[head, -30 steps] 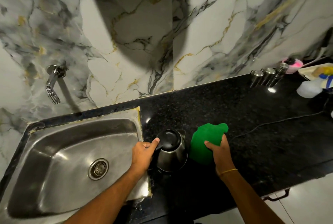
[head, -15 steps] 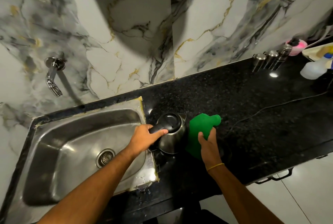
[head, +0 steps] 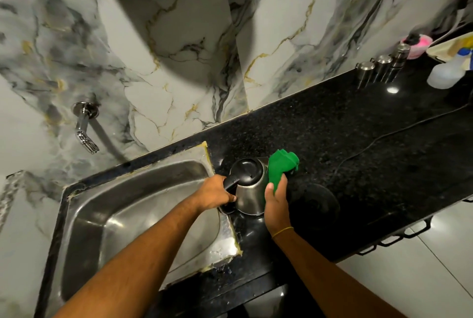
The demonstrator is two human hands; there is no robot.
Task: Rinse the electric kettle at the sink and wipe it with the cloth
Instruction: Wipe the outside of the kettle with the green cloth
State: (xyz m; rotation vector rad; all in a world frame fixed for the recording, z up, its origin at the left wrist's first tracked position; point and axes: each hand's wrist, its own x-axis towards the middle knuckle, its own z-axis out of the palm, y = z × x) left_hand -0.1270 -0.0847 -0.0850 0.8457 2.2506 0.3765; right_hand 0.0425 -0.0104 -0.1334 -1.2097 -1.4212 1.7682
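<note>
A steel electric kettle (head: 249, 196) with a black lid stands on the black counter just right of the steel sink (head: 143, 212). My left hand (head: 217, 192) is wrapped around its black handle. My right hand (head: 276, 202) holds a green cloth (head: 280, 168) pressed against the kettle's right side. The lid is down. A chrome tap (head: 85, 127) juts from the marble wall above the sink's far left; no water runs from it.
The kettle's round black base (head: 316, 203) lies on the counter (head: 358, 143) right of my right hand, its cord (head: 384, 136) trailing to the far right. Three steel canisters (head: 381, 69), a pink tub (head: 417, 45) and a white spray bottle (head: 446, 73) stand at the back right.
My right hand has brought the green cloth from the counter up against the kettle's right side. My left hand has closed fully around the handle. The camera view has shifted.
</note>
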